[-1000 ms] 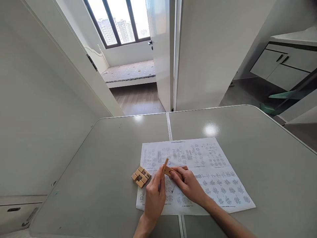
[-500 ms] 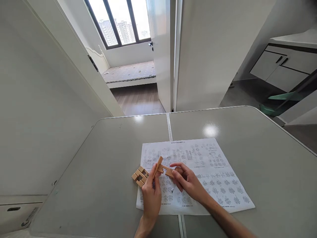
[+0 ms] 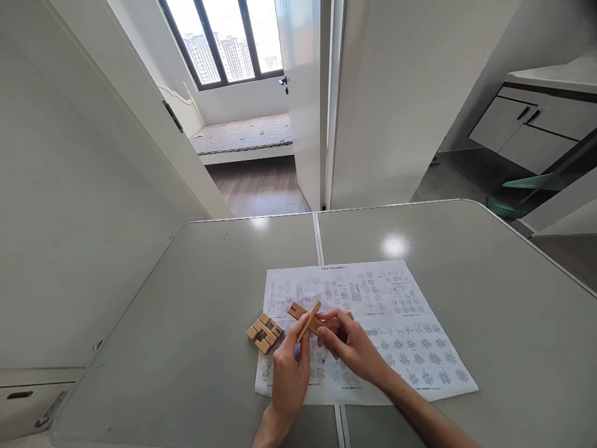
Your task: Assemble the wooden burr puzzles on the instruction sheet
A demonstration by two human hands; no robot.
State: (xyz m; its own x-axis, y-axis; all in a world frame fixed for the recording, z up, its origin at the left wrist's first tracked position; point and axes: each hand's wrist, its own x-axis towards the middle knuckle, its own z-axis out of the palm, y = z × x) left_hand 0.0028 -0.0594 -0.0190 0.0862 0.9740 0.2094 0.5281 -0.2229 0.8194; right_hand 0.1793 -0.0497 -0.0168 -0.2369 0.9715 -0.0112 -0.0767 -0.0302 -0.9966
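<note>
My left hand [image 3: 289,372] pinches a thin wooden stick [image 3: 309,320] that slants up to the right. My right hand [image 3: 351,346] is closed on a notched wooden bar [image 3: 298,310] that crosses behind the stick. Both pieces are held just above a printed instruction sheet [image 3: 401,311] with rows of small diagrams. A cluster of several more notched wooden puzzle pieces [image 3: 263,332] lies at the sheet's left edge, a short way left of my left hand.
The sheet lies on a grey folding table [image 3: 186,298] with a seam down its middle. An open door [image 3: 303,93] and a white wall stand beyond the far edge. Grey cabinets [image 3: 532,124] are at the far right.
My left hand has tilted the stick from leaning left to slanting right. The bar in my right hand has swung so its end now points left, crossing the stick.
</note>
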